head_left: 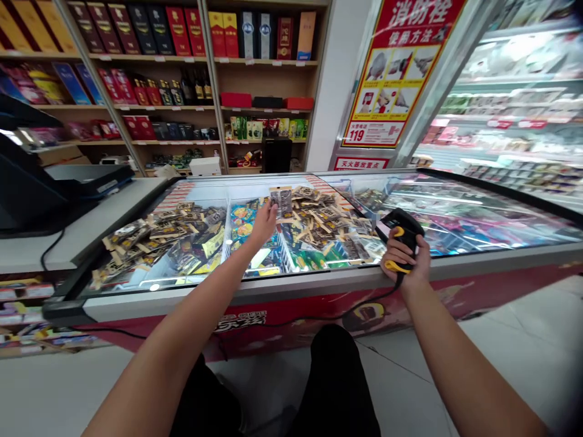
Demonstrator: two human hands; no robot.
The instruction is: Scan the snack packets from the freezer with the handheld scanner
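My left hand (266, 221) reaches over the chest freezer, its thumb and fingers closed on the edge of a small dark snack packet (283, 201). The packet is held up above a pile of similar packets (314, 218) with tan ends. My right hand (407, 258) is wrapped around the handle of a black and yellow corded barcode scanner (403, 224), near the freezer's front edge. The scanner's head points left towards the pile. Its black cable (364, 301) hangs from the handle and runs left along the freezer front.
Another heap of packets (159, 227) lies at the left of the glass-topped freezer (291, 285). Colourful bags show beneath the glass. A dark counter machine (36, 176) stands left. Shelves of boxes (191, 57) line the back; a refrigerated display (514, 115) stands right.
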